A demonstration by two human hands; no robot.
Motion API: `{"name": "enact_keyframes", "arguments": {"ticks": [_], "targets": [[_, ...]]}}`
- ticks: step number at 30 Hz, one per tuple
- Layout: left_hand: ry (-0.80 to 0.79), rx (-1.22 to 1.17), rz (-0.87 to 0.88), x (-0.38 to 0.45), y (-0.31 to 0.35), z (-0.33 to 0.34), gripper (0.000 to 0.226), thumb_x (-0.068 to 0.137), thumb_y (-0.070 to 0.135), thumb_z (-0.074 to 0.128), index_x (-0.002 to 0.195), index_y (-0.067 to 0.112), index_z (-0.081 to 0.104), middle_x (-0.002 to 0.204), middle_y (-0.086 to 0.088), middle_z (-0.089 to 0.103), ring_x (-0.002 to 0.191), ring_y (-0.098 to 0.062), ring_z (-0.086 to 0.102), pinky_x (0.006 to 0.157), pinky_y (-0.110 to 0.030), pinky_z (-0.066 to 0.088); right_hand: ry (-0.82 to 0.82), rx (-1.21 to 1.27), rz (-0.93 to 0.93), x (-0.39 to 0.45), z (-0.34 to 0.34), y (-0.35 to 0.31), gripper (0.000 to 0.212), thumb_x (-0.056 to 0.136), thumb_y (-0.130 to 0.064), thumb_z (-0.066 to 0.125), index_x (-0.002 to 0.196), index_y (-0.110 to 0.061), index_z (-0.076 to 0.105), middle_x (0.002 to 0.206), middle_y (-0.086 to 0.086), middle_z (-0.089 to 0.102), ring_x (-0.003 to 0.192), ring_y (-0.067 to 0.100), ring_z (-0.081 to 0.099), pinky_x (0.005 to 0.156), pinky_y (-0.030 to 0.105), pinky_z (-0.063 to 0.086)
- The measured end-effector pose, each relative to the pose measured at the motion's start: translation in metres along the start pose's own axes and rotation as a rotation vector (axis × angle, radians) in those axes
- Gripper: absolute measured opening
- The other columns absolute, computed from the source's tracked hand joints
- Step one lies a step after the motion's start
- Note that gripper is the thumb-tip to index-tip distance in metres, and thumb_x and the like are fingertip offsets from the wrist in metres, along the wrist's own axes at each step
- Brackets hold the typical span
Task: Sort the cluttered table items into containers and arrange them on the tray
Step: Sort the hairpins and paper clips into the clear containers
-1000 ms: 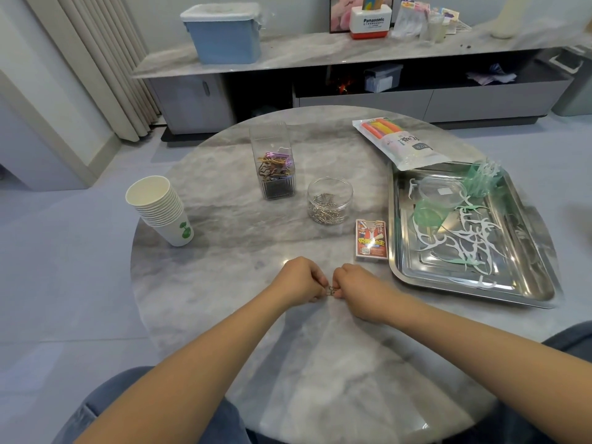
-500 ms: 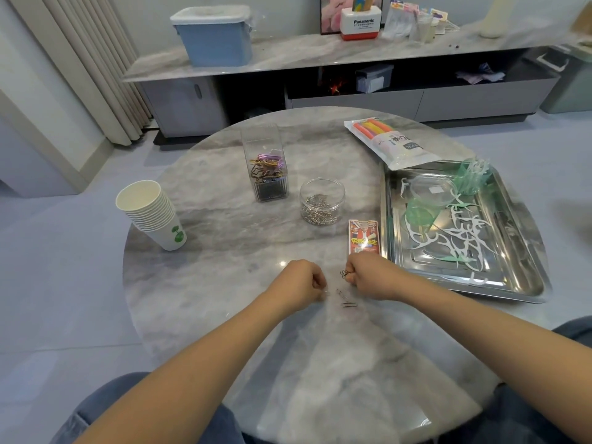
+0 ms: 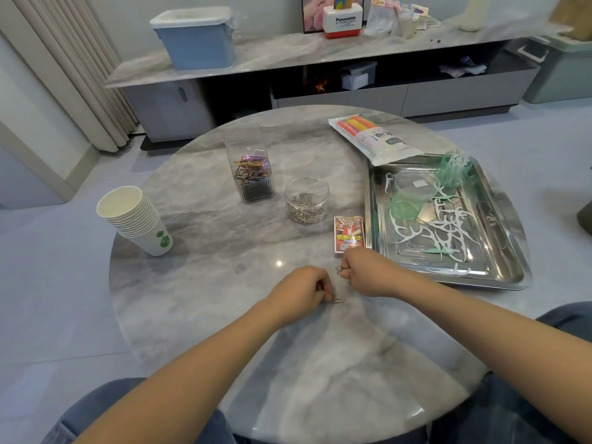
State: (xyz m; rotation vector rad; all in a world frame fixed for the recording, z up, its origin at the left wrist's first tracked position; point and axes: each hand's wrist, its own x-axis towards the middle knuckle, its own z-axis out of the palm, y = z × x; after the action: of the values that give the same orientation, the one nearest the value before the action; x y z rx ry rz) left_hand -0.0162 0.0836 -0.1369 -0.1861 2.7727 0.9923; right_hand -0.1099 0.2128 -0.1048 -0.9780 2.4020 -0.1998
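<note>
My right hand (image 3: 365, 270) is curled and pinches a small bunch of metal paper clips (image 3: 339, 269) just above the marble table (image 3: 205, 283). My left hand (image 3: 301, 291) is curled too, its fingertips pinching another paper clip (image 3: 337, 301) that lies on the table. A round clear jar (image 3: 306, 200) holds silver clips. A tall clear box (image 3: 251, 168) holds coloured clips and dark clips. The steel tray (image 3: 506, 267) at the right holds white and green floss picks, a clear lid and green cups.
A stack of paper cups (image 3: 136, 219) stands at the table's left. A small red card box (image 3: 349, 233) lies beside the tray's left rim. A white pouch with coloured sticks (image 3: 373, 139) rests at the tray's far corner. A low cabinet stands beyond the table.
My hands were together over one clip cluster. They have drawn apart: the right hand lifted away right with clips, and the left hand moved onto a clip left on the table.
</note>
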Motion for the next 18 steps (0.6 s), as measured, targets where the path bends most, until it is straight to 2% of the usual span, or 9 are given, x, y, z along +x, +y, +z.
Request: {"name": "enact_keyframes", "arguments": {"ticks": [3,5,7,11,13,18], "targets": [[0.031,-0.027,0.011,0.001,-0.003,0.006,0.013,0.079,0.004,0.065,0.089,0.012,0.061,0.089,0.0,0.063,0.078,-0.011,0.058,0.074,-0.025,0.046,-0.007,-0.002,0.01,0.0,0.003,0.004,0.039,0.093,-0.01,0.049,0.057,-0.012,0.034,0.06,0.004,0.036,0.064,0.025,0.039,0.048,0.023,0.026],[0.028,0.023,0.003,0.003,-0.006,0.009,0.032,0.074,0.021,0.077,0.1,0.014,0.06,0.097,0.001,0.052,0.083,-0.011,0.051,0.078,-0.024,0.045,-0.008,-0.011,0.016,-0.001,0.003,0.006,0.037,0.094,-0.012,0.049,0.059,-0.011,0.036,0.06,0.004,0.037,0.057,0.02,0.037,0.047,0.024,0.025],[0.011,0.068,-0.012,0.004,-0.006,0.011,0.044,0.071,0.03,0.08,0.107,0.015,0.059,0.105,-0.001,0.048,0.092,-0.013,0.05,0.084,-0.026,0.045,-0.012,-0.014,0.013,-0.001,0.003,0.006,0.038,0.094,-0.012,0.048,0.059,-0.012,0.035,0.06,0.004,0.036,0.054,0.017,0.034,0.047,0.024,0.024],[0.048,0.087,-0.003,0.004,-0.003,0.016,0.024,0.08,0.021,0.073,0.099,0.008,0.065,0.108,-0.006,0.051,0.097,-0.022,0.056,0.083,-0.026,0.044,-0.021,-0.026,-0.002,-0.002,0.004,0.005,0.037,0.093,-0.01,0.046,0.058,-0.011,0.035,0.06,0.005,0.036,0.064,0.025,0.039,0.051,0.028,0.028],[0.044,0.143,-0.005,0.005,0.0,0.016,0.018,0.085,0.019,0.068,0.099,0.007,0.066,0.109,-0.008,0.052,0.098,-0.024,0.055,0.083,-0.029,0.044,-0.023,-0.03,-0.001,-0.002,0.005,0.005,0.037,0.093,-0.009,0.046,0.058,-0.011,0.034,0.059,0.005,0.036,0.063,0.024,0.039,0.051,0.027,0.027],[-0.02,0.499,0.065,0.007,0.003,0.014,0.022,0.091,0.007,0.052,0.111,0.006,0.062,0.113,-0.012,0.051,0.107,-0.028,0.049,0.072,-0.031,0.038,-0.024,-0.03,0.014,-0.002,0.004,0.005,0.038,0.094,-0.01,0.047,0.058,-0.012,0.035,0.06,0.004,0.038,0.058,0.02,0.038,0.049,0.025,0.027]]}}
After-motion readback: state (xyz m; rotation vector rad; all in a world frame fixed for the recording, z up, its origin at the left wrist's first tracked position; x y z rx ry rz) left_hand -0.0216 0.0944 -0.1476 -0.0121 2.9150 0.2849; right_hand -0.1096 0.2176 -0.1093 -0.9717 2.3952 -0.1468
